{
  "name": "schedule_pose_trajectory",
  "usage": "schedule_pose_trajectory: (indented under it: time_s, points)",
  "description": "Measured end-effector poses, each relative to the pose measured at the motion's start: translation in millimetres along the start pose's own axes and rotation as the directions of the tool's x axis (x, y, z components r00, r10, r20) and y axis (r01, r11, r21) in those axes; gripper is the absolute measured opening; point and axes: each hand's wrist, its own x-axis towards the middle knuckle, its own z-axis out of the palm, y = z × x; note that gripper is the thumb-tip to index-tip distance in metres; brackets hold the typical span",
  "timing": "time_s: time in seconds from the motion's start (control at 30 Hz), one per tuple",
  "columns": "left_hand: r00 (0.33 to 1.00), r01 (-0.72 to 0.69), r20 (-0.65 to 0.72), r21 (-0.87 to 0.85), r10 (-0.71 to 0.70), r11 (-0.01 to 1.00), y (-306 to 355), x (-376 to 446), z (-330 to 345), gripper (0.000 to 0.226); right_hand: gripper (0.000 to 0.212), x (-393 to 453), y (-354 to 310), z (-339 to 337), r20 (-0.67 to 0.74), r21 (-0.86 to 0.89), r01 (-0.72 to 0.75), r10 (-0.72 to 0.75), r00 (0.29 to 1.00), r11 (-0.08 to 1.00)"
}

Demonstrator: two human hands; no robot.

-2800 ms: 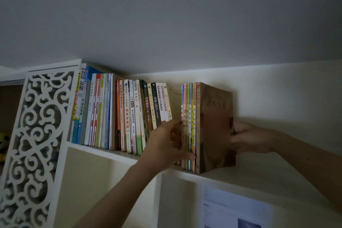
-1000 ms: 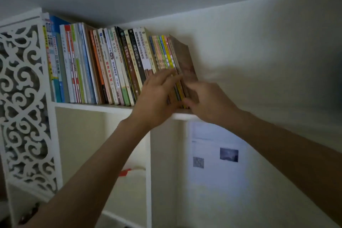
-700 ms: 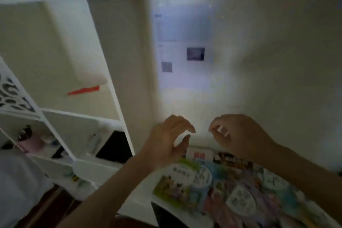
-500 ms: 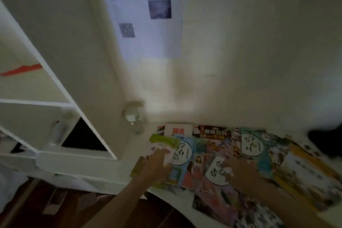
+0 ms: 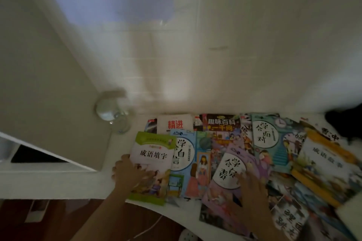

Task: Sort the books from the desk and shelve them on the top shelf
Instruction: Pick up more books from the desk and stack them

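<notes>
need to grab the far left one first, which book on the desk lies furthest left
The green-topped book with a pale pink cover, under the left hand. The pale blue book and purple book lie to its right.

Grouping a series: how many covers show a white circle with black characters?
3: a blue book near the left hand, a purple book under the right hand, a teal book behind it. More may be buried.

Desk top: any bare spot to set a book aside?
Bare desk lies left of the green-topped book, by the left hand, and a strip beside the glass. Rightward, overlapping books crowd it under the right hand.
</notes>
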Motion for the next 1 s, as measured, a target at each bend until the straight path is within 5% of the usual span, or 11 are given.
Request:
schedule_pose_trajectory:
  time_s: [0.1, 0.23, 0.43, 0.6, 0.8, 1.0]
  points:
    - [0.992, -0.119, -0.050, -0.060, 0.116, 0.991, -11, -2, -4, 0.082, 0.092, -2, 0, 0, -0.124, 0.076, 0.042, -0.032, 0.992, 0.996]
    - [0.959, -0.207, -0.197, -0.005, 0.202, 0.978, -10, -29, 0, 0.068, 0.096, -4, 4, -3, -0.240, 0.351, -0.103, 0.196, 0.951, 0.931]
    - [0.940, -0.331, -0.030, -0.321, 0.340, 0.887, 31, -55, -13, 0.045, 0.090, 0, 22, -13, -0.071, 0.524, -0.304, 0.396, 0.915, 0.796]
    - [0.949, -0.299, -0.014, -0.346, 0.314, 0.889, 67, -62, 24, 0.043, 0.079, 7, 15, -24, -0.028, 0.601, -0.389, 0.505, 0.863, 0.698]
    - [0.960, -0.269, -0.001, -0.272, 0.279, 0.924, 77, -59, 39, 0.051, 0.038, 2, 18, -34, -0.083, 0.658, -0.272, 0.427, 0.901, 0.702]
    - [0.870, -0.472, 0.018, -0.260, 0.493, 0.842, 100, -69, 22, 0.046, 0.055, -4, 14, -46, 0.024, 0.828, -0.214, 0.348, 0.937, 0.518]
